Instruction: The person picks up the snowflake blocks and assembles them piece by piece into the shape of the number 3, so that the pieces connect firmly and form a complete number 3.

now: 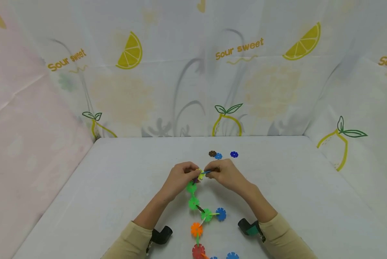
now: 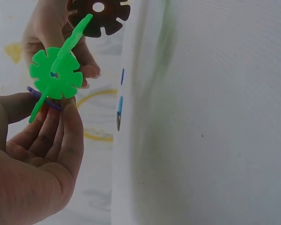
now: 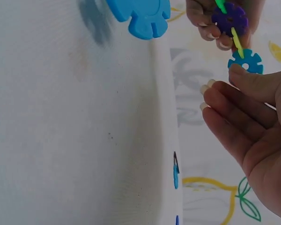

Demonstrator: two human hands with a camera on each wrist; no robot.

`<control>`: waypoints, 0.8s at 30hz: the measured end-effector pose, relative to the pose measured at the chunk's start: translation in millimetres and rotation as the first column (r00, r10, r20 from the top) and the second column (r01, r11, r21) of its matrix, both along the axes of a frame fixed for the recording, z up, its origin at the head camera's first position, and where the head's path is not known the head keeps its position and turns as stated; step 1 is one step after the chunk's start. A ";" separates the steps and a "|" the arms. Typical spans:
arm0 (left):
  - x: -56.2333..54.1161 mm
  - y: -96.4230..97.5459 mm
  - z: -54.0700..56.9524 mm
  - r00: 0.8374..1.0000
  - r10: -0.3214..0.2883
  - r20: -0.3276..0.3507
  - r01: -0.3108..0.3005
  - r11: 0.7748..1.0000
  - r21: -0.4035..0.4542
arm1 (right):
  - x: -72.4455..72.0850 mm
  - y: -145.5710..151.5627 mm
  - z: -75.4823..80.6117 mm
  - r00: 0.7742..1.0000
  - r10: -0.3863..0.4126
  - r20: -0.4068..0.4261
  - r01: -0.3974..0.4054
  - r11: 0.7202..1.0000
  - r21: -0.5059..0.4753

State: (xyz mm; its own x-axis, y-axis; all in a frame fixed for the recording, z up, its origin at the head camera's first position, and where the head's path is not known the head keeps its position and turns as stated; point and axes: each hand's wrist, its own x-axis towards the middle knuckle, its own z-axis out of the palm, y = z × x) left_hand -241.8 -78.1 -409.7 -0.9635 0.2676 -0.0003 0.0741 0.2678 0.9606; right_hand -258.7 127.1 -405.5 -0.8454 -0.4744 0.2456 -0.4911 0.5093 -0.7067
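Note:
My left hand [image 1: 180, 178] pinches a purple notched disc [image 3: 229, 19] near the far end of a chain of plastic snowflake discs. Slotted into the purple one is a yellow disc [image 3: 237, 42], edge-on in the right wrist view. Beyond it a light blue disc [image 3: 253, 61] meets the yellow one's edge, and my right hand [image 1: 227, 175] pinches that blue disc between thumb and fingers. From the left hand the chain runs back towards me: green discs [image 1: 194, 203], a brown disc [image 1: 200, 208], a blue side disc [image 1: 221, 214], an orange disc [image 1: 196, 229] and a red disc [image 1: 198, 250].
Beyond the hands lie a loose brown disc [image 1: 212, 153], a blue disc [image 1: 218, 156] and a dark blue disc [image 1: 234, 154]. Another blue disc [image 1: 232, 255] shows at the bottom edge. A printed cloth [image 1: 161, 90] stands behind the white table [image 1: 115, 172].

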 end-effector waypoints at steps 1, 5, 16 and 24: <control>0.0 -0.6 0.5 1.000 0.002 -0.001 -0.002 1.000 0.000 | -0.6 0.5 -0.4 1.000 -0.003 -0.010 0.003 1.000 0.006; -0.3 -2.2 1.5 1.000 0.008 -0.004 -0.008 1.000 -0.005 | -3.1 3.3 -2.6 0.999 -0.025 -0.033 0.026 0.999 0.037; -1.7 -4.6 1.0 1.000 -0.005 0.022 0.005 0.999 -0.034 | -26.2 16.7 -12.7 0.994 -0.112 -0.016 0.113 0.991 0.076; -3.3 -5.0 -0.2 0.999 -0.018 0.030 0.020 0.998 -0.055 | -50.2 26.1 -17.3 0.985 -0.173 -0.015 0.174 0.974 0.148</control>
